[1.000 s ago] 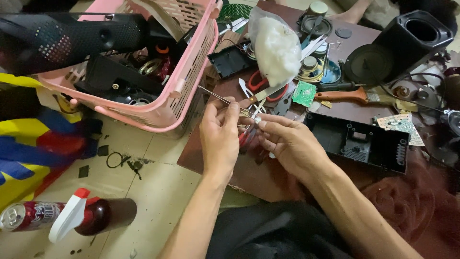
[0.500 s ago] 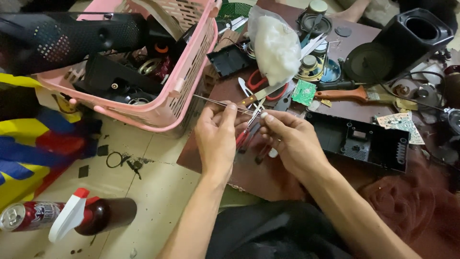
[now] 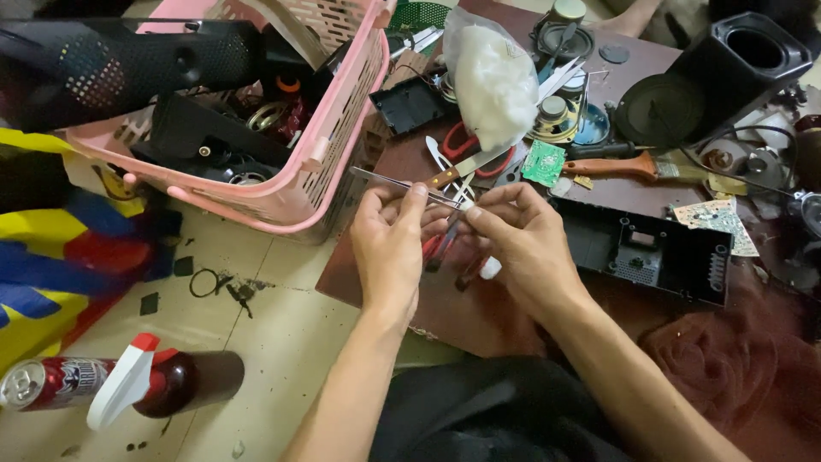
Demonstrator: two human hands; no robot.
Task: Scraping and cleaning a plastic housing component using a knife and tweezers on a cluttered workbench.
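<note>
Head view, far left: a red drinks can [image 3: 47, 382] and a dark spray bottle [image 3: 162, 387] with a white trigger lie on the tiled floor.
Basket: pink basket [image 3: 329, 150] of dark parts, just left of the hands.
Left hand [image 3: 389, 248]: pinches thin metal tweezers [image 3: 402, 182], which jut left towards the basket.
Right hand [image 3: 522, 239]: fingertips pressed together at the tweezers' near end.
Beyond: white plastic bag [image 3: 494, 81], green circuit board [image 3: 544, 162].
Right: black plastic housing [image 3: 658, 252], black speaker box [image 3: 735, 64].

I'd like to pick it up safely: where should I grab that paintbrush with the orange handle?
Grip the paintbrush by its orange wooden handle, from above. It lies flat on the brown board, handle pointing left, bristles right, with nothing lying on it.
</note>
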